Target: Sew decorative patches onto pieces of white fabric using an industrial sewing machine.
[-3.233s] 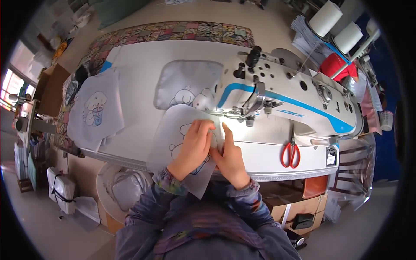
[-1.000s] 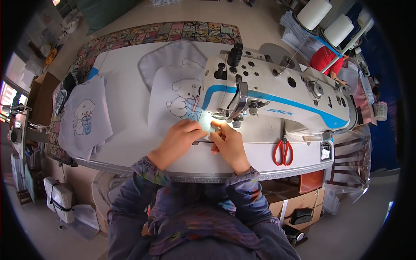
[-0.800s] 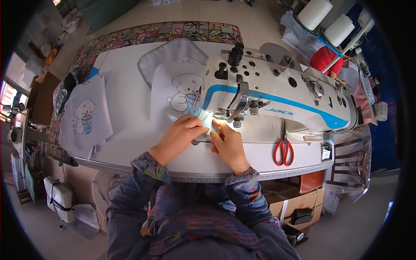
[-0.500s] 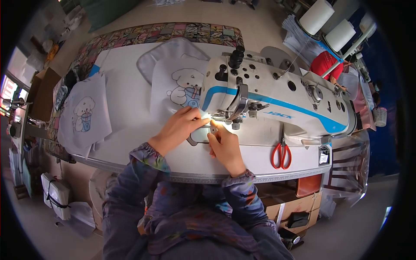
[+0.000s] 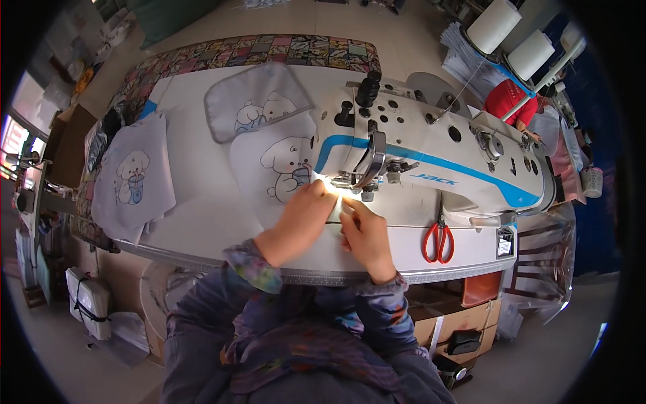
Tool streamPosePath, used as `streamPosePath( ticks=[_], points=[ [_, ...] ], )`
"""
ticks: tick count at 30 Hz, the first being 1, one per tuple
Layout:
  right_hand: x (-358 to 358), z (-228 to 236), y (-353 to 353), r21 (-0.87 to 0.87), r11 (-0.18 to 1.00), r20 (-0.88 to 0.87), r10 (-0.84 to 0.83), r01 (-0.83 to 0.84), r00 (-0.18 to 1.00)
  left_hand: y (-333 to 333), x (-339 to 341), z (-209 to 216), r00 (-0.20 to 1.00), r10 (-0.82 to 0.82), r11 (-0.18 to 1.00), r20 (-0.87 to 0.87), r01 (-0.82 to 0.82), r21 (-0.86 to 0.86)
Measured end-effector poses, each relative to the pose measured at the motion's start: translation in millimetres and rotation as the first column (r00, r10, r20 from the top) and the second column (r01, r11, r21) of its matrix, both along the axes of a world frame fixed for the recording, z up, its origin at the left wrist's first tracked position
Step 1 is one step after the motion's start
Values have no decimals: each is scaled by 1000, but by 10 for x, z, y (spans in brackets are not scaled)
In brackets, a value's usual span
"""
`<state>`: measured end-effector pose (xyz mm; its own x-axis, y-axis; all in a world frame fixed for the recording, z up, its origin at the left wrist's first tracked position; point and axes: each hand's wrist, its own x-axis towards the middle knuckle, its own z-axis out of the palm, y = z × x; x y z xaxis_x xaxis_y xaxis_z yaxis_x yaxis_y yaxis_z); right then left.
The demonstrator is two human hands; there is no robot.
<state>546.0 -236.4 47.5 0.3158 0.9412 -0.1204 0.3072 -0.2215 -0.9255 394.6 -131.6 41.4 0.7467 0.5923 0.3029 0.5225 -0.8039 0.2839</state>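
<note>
- Apparently, white puppy-printed cloth panel (image 5: 266, 173) is being positioned at white-and-blue sewing machine (image 5: 431, 156).
- Left hand (image 5: 303, 217), right hand (image 5: 367, 236): fingers narrowed; grip can't be told.
- Next, edge alignment needed.

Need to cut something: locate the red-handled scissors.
In the head view, the scissors lie on the table, right of the right hand, near the sewing machine.

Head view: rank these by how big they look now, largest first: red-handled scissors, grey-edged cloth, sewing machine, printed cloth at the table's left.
1. Sewing machine
2. Printed cloth at the table's left
3. Grey-edged cloth
4. Red-handled scissors
</note>
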Motion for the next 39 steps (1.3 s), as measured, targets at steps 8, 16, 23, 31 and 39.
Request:
streamPosePath(
  ticks=[8,16,23,31,39],
  points=[
    [959,98,-895,213,921,657,-382,326,650,1443,-174,22,944,45,966,328,43,-256],
    [1172,52,-1173,-15,916,863,-191,401,467,1547,46,220,984,-108,981,-141,83,-175],
    [1002,-28,-1158,71,974,924,-146,215,355,1522,-1734,710,984,158,969,-77,-169,-181],
    [-256,325,-551,185,946,-580,324,-266,748,752,-1874,857,903,369,694,220,-110,-711],
    [-1694,239,312,248,917,-802,375,-312,464,459,-1746,824,816,477,655,328,-81,-751]
  ],
)
